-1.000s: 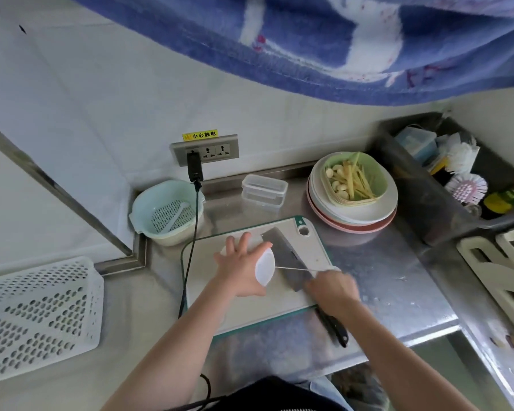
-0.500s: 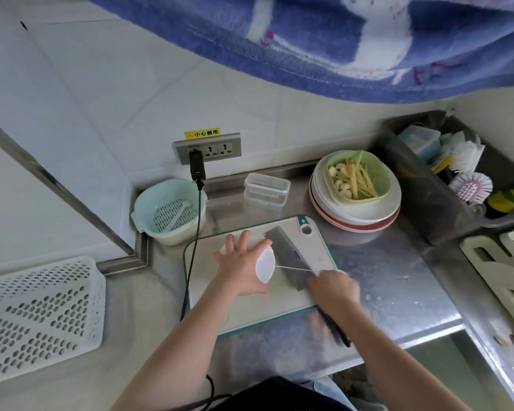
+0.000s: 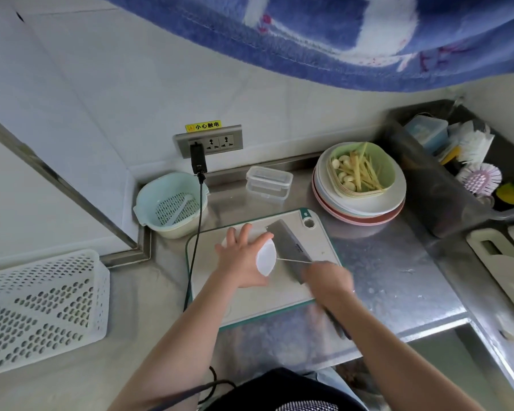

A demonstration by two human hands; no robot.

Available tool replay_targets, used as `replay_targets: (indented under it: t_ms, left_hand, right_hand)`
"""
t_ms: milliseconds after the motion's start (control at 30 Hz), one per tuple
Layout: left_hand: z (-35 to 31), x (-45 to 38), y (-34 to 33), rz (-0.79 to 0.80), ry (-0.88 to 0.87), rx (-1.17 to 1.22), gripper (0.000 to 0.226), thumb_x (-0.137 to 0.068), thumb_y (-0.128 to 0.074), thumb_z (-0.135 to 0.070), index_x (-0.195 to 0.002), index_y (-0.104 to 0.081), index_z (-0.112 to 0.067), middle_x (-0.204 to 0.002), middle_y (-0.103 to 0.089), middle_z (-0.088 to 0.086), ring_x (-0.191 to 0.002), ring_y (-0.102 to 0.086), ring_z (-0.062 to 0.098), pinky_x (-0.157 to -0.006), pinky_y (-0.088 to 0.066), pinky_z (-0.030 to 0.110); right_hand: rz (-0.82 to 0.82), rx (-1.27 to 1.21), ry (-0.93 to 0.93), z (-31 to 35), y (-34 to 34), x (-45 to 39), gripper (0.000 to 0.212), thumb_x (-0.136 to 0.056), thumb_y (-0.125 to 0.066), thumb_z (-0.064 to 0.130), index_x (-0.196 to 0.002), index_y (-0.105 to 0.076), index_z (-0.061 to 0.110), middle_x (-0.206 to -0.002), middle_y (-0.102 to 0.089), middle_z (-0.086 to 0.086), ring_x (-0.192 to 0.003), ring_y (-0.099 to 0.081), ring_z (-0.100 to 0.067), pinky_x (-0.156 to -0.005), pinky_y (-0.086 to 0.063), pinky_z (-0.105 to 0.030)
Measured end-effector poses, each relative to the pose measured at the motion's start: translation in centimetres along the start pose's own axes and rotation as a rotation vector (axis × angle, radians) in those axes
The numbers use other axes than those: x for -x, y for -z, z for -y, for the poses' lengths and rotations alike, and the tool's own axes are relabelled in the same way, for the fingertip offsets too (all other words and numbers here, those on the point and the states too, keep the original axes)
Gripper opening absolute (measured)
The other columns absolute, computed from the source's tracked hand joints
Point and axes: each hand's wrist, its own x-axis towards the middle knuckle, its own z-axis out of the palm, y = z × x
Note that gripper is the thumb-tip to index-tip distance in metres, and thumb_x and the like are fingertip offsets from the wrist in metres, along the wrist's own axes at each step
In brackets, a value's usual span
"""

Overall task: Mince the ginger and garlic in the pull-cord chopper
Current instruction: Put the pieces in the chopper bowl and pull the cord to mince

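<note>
Mid-pull: left hand (image 3: 240, 262) fingers spread pressing chopper (image 3: 265, 256) down, right hand (image 3: 328, 278) pinching the cord (image 3: 293, 260); next it probably needs to recoil.

The counter (image 3: 398, 277) is brushed steel with a dull, smeary shine. On it lies a matt plastic cutting board (image 3: 250, 301) and a grey metal cleaver blade (image 3: 288, 247) (satin, not mirrored). The chopper lid (image 3: 266, 258) is glossy white plastic; the far-right towel (image 3: 339, 34) is nubby cloth.
</note>
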Motion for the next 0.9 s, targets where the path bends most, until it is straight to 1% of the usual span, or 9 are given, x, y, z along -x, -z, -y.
replay_targets:
  t_ms: [67, 133, 267, 367, 433, 533, 633, 767, 900]
  left_hand:
    - [-0.1, 0.0, 0.0, -0.003, 0.01, 0.012, 0.1, -0.053, -0.073, -0.051, -0.135, -0.017, -0.053, -0.146, -0.009, -0.004, -0.134, -0.012, 0.035, -0.096, -0.033, 0.052]
    - [-0.3, -0.1, 0.2, 0.004, 0.022, 0.013, 0.101, -0.054, -0.074, -0.051, -0.137, -0.016, -0.051, -0.146, -0.008, -0.002, -0.135, -0.011, 0.036, -0.097, -0.032, 0.053]
    - [-0.6, -0.2, 0.3, 0.012, 0.033, 0.017, 0.102, -0.056, -0.075, -0.052, -0.139, -0.015, -0.051, -0.149, -0.006, -0.001, -0.136, -0.008, 0.037, -0.098, -0.03, 0.054]
    - [-0.3, -0.3, 0.1, 0.009, 0.02, 0.022, 0.098, -0.063, -0.074, -0.05, -0.141, -0.015, -0.05, -0.152, -0.002, 0.001, -0.138, -0.005, 0.038, -0.1, -0.028, 0.058]
    - [-0.3, -0.3, 0.0, -0.003, 0.017, 0.024, 0.099, -0.059, -0.074, -0.051, -0.139, -0.015, -0.052, -0.152, -0.004, -0.001, -0.138, -0.006, 0.038, -0.099, -0.03, 0.057]
    - [-0.4, -0.2, 0.0, -0.012, 0.019, 0.029, 0.101, -0.053, -0.075, -0.051, -0.136, -0.017, -0.053, -0.148, -0.008, -0.004, -0.136, -0.01, 0.036, -0.097, -0.032, 0.053]
    - [-0.5, -0.3, 0.0, -0.019, 0.025, 0.032, 0.1, -0.053, -0.074, -0.049, -0.135, -0.018, -0.052, -0.145, -0.01, -0.004, -0.134, -0.012, 0.035, -0.096, -0.032, 0.052]
    - [-0.7, -0.5, 0.0, -0.009, 0.034, 0.028, 0.1, -0.054, -0.074, -0.051, -0.137, -0.017, -0.051, -0.147, -0.008, -0.003, -0.135, -0.01, 0.036, -0.095, -0.032, 0.052]
    - [-0.4, -0.6, 0.1, -0.009, 0.008, -0.006, 0.097, -0.061, -0.073, -0.053, -0.14, -0.016, -0.051, -0.149, -0.008, 0.0, -0.135, -0.012, 0.037, -0.094, -0.035, 0.053]
  right_hand:
    - [0.01, -0.002, -0.184, -4.5, 0.2, 0.3, 0.032, -0.092, -0.04, 0.026, -0.109, -0.066, 0.017, -0.114, -0.066, -0.009, -0.105, -0.062, -0.028, -0.08, -0.047, -0.031]
    - [0.001, 0.092, -0.187, -6.4, 0.6, 0.3, 0.031, -0.09, -0.04, 0.016, -0.108, -0.066, 0.02, -0.109, -0.066, -0.007, -0.101, -0.062, -0.028, -0.076, -0.048, -0.031]
    - [-0.064, 0.06, 0.191, 0.0, 1.2, 1.0, 0.03, -0.091, -0.045, 0.021, -0.108, -0.067, 0.009, -0.107, -0.064, -0.015, -0.104, -0.059, -0.032, -0.083, -0.046, -0.033]
    - [-0.036, -0.006, 0.424, 5.2, 0.6, 2.1, 0.042, -0.098, -0.036, 0.032, -0.106, -0.065, 0.003, -0.109, -0.062, -0.02, -0.102, -0.057, -0.037, -0.08, -0.042, -0.034]
    - [-0.015, -0.051, 0.34, 4.6, 0.3, 0.9, 0.042, -0.097, -0.035, 0.033, -0.108, -0.064, 0.006, -0.114, -0.06, -0.019, -0.104, -0.057, -0.036, -0.08, -0.041, -0.033]
    - [0.023, -0.124, 0.04, 0.1, 0.1, -0.7, 0.034, -0.091, -0.042, 0.028, -0.106, -0.066, 0.01, -0.114, -0.063, -0.015, -0.105, -0.059, -0.033, -0.081, -0.043, -0.032]
    - [0.052, -0.026, -0.106, -4.0, 0.1, -0.7, 0.031, -0.092, -0.04, 0.019, -0.112, -0.062, 0.01, -0.115, -0.063, -0.012, -0.104, -0.059, -0.032, -0.08, -0.044, -0.032]
    - [0.038, -0.041, 0.074, -0.4, 0.4, -1.2, 0.033, -0.093, -0.04, 0.019, -0.112, -0.064, 0.007, -0.113, -0.063, -0.014, -0.106, -0.06, -0.033, -0.083, -0.047, -0.033]
    - [0.141, -0.158, 0.402, 5.8, 0.1, -0.6, 0.041, -0.097, -0.034, 0.033, -0.102, -0.062, 0.003, -0.101, -0.062, -0.018, -0.091, -0.059, -0.034, -0.067, -0.035, -0.032]
